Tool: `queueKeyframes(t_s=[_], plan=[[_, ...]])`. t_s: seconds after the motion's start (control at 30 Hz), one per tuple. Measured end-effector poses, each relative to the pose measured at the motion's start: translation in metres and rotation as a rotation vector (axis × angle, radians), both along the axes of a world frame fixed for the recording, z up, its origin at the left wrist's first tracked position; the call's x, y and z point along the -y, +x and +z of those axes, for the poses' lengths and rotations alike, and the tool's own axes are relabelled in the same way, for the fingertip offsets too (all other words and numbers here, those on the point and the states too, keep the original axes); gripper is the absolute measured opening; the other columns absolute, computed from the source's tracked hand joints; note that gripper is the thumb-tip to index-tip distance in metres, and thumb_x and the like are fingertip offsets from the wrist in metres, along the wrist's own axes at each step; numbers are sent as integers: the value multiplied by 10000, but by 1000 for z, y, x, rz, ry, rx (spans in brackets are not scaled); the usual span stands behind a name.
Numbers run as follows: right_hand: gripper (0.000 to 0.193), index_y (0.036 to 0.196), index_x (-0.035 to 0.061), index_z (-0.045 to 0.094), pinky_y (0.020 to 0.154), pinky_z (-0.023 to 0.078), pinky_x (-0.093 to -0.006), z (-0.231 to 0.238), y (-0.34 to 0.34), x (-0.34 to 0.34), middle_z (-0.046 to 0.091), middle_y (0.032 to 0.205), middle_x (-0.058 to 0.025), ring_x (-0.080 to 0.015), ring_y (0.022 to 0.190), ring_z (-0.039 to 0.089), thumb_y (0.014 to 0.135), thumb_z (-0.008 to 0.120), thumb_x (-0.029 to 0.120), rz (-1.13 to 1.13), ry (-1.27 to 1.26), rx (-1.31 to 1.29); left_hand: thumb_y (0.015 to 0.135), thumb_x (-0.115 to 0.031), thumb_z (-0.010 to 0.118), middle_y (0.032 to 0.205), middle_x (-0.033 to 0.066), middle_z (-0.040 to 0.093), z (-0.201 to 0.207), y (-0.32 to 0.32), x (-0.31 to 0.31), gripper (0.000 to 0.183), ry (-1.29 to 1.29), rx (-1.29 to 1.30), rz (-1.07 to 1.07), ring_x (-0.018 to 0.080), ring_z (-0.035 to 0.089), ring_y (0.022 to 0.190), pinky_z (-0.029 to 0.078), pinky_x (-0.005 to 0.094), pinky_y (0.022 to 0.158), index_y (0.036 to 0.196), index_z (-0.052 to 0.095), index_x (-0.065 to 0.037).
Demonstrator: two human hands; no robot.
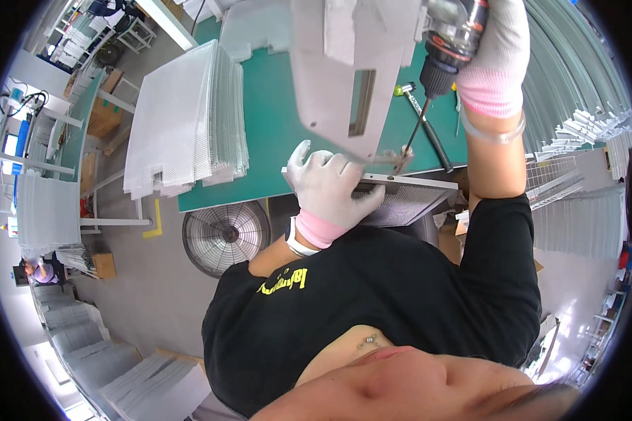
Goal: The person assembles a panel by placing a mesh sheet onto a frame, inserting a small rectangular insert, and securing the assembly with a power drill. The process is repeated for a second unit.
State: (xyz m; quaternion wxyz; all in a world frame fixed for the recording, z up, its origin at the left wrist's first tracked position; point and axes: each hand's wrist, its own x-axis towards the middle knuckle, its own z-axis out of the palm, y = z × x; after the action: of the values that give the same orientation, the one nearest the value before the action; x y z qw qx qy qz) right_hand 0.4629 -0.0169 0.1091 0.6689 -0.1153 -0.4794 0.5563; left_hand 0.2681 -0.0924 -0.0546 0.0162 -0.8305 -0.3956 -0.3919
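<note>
My right hand (502, 59), in a white glove with a pink cuff, is wrapped round a power drill (448, 52) at the upper right. Its long bit (418, 130) points down to the pale frame edge of a mesh panel (418, 196). A small, blurred metal part surrounds the bit's tip. My left hand (330, 184), gloved the same way, grips the panel's frame, with the thumb on the near side and the fingers over the top. The panel stands tilted at the table's near edge, its left part hidden by this hand.
A pale grey machine housing (330, 91) with a slot hangs over the green table (270, 105). A hammer (430, 133) lies right of it. Stacked mesh sheets (179, 116) overhang the left edge, above a floor fan (226, 235). Long metal profiles (569, 77) are at the right.
</note>
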Motion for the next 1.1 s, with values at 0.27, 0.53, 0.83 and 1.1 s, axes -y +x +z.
queueKeyframes(t_s=[0.27, 0.53, 0.83, 1.1], plan=[[605, 1478, 46, 437, 501, 386, -208, -11, -26, 16, 527, 774, -16, -87, 570, 481, 1014, 620, 389, -34, -40, -50, 623, -304, 828, 828, -21, 680, -5, -5, 5, 307, 11, 55, -42, 218, 630, 808, 344, 436, 786, 899, 767, -186], [477, 1387, 48, 514, 564, 442, -223, -34, -12, -3, 608, 885, -44, -114, 663, 568, 1024, 595, 347, -51, -43, 40, 660, -295, 818, 887, -10, 712, -5, -3, 7, 320, -30, -12, -29, 196, 633, 782, 368, 421, 744, 959, 790, -183], [479, 1330, -14, 548, 732, 593, -328, -104, -1, 5, 721, 1062, -135, -208, 879, 720, 993, 631, 316, 86, -180, -12, 716, -274, 839, 757, 29, 515, -23, 11, 12, 383, -129, 150, -226, 218, 554, 673, 426, 388, 593, 1067, 784, -130], [663, 1362, -16, 473, 372, 308, -164, -91, -25, 6, 687, 876, -79, -18, 465, 475, 919, 702, 421, 348, 10, 14, 818, -303, 803, 824, 77, 577, -68, 9, 10, 410, -208, 136, -342, 249, 577, 737, 448, 411, 655, 1174, 717, -121]])
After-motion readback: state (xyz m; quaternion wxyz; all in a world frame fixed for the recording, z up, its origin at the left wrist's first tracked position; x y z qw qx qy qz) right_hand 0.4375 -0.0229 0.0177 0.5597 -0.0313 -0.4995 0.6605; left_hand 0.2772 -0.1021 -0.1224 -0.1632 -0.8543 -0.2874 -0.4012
